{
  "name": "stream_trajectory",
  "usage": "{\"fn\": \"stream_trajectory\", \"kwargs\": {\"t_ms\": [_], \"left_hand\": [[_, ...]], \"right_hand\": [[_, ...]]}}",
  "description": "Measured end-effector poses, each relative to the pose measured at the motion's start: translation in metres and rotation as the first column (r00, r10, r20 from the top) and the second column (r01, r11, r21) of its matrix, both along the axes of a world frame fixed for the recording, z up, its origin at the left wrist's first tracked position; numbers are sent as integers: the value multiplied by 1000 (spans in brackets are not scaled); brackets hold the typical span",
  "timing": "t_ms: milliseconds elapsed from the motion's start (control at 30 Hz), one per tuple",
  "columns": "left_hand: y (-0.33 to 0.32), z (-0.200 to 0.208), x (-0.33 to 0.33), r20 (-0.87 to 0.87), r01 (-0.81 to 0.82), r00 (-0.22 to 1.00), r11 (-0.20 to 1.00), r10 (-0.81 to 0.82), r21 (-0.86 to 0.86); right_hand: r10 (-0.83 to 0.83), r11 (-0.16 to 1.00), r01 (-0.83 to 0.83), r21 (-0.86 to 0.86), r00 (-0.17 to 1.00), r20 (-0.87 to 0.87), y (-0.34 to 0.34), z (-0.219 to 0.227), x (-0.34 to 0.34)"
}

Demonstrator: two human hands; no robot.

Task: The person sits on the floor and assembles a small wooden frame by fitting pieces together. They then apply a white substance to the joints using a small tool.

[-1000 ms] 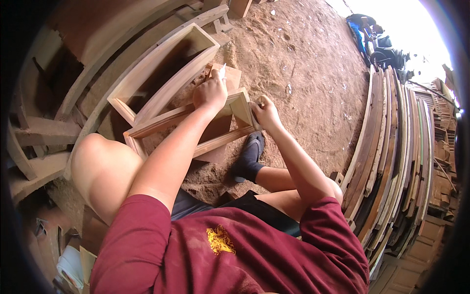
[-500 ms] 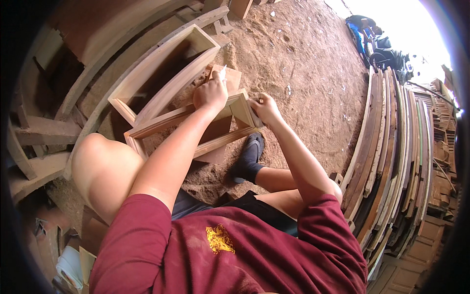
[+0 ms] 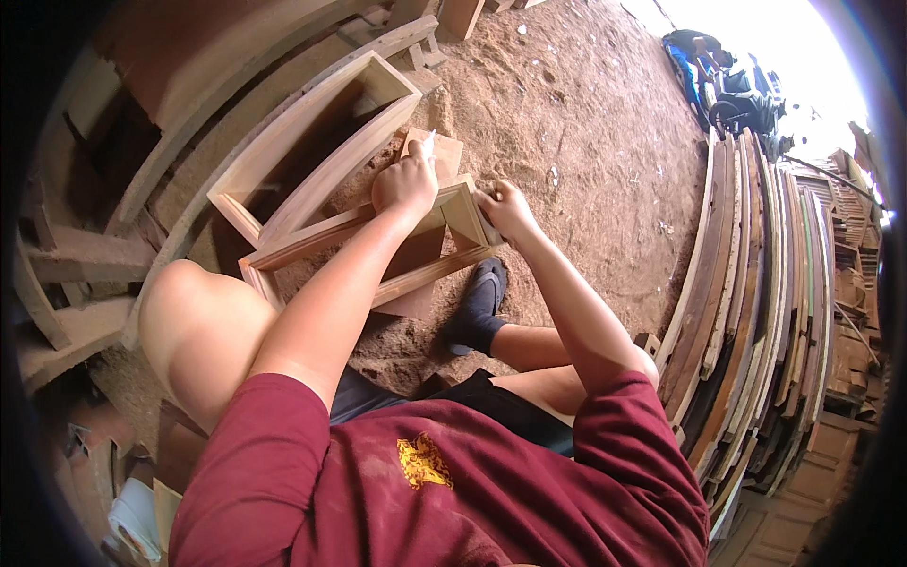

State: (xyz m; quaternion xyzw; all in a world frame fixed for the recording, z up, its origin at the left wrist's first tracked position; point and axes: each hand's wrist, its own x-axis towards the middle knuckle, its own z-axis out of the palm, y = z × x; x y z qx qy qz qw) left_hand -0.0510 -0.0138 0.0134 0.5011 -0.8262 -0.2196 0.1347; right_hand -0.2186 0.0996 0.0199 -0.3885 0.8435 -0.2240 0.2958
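A rectangular wooden frame (image 3: 437, 272), like an open box with moulded edges, stands between my legs. My left hand (image 3: 406, 185) is closed above its far side, around a slim white thing with a pointed tip (image 3: 430, 144); the rest of that thing is hidden in the fist. At the frame's right end, my right hand (image 3: 507, 210) has its fingers pressed together against the outer face. Whatever those fingers hold, if anything, is hidden. Beyond my left hand lies a small flat wooden board (image 3: 448, 156).
A second open wooden box (image 3: 326, 180) sits left of the frame. Curved-looking timber pieces (image 3: 90, 253) crowd the left side. Long planks (image 3: 746, 274) are stacked on the right, with a motorbike (image 3: 742, 99) behind them. My shod foot (image 3: 480, 300) rests on the dusty ground by the frame.
My right hand has shifted slightly left and its fingers have turned a little at the frame's end. My left hand and the frame have hardly moved.
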Motion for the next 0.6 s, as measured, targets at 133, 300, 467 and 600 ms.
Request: {"fn": "stream_trajectory", "kwargs": {"t_ms": [133,300,467,600], "left_hand": [[-2,-3,1,13,-12,1000,1000,12,13],[-2,0,3,0,-39,999,998,39,56],[2,7,-2,-7,-20,1000,998,21,62],[-3,-5,1,4,-17,1000,999,17,-38]], "right_hand": [[-47,995,47,84,999,-12,-26,22,13],[32,978,-44,202,998,60,18,3,-2],[-26,999,26,19,999,25,19,-13,-5],[4,1000,-5,-3,1000,-24,-18,-2,2]]}}
